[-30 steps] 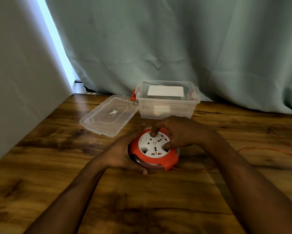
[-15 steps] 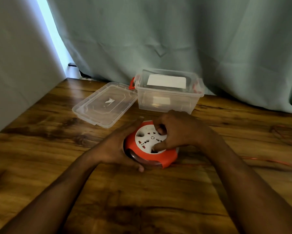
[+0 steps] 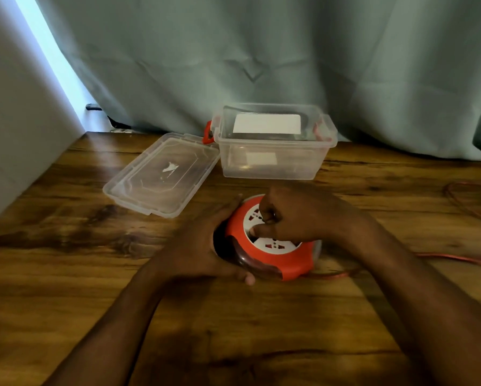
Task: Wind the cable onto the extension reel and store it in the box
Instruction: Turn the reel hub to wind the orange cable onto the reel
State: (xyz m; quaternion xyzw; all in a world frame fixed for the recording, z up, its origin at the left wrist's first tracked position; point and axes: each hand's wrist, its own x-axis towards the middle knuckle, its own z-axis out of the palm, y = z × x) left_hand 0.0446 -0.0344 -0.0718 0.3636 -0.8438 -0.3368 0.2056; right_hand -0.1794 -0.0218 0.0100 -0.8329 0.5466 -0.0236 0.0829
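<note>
1. Extension reel [image 3: 286, 263] sits on the wooden table [image 3: 66, 274], orange casing, white socket face on top, just in front of the box.
2. My left hand [image 3: 206, 246] cups the reel's left side, fingers curled along the far rim and thumb wrapped round the near edge; hand closed on the casing.
3. My right hand [image 3: 298, 215] lies over the white socket face, fingers bent down and pinched in near its centre. Whether they grip a knob or only press on the face, I cannot tell; the picture is blurred there.
4. Orange cable [image 3: 456, 259] leaves the reel's right side low down and runs across the table to the right edge. More of it lies in a loose loop further back on the right.
5. Clear plastic box [image 3: 272, 160] stands open behind the reel, against the curtain [image 3: 261, 51], orange latches at both ends.
6. Its clear lid [image 3: 161, 174] lies flat on the table, left of the box and touching its corner.
</note>
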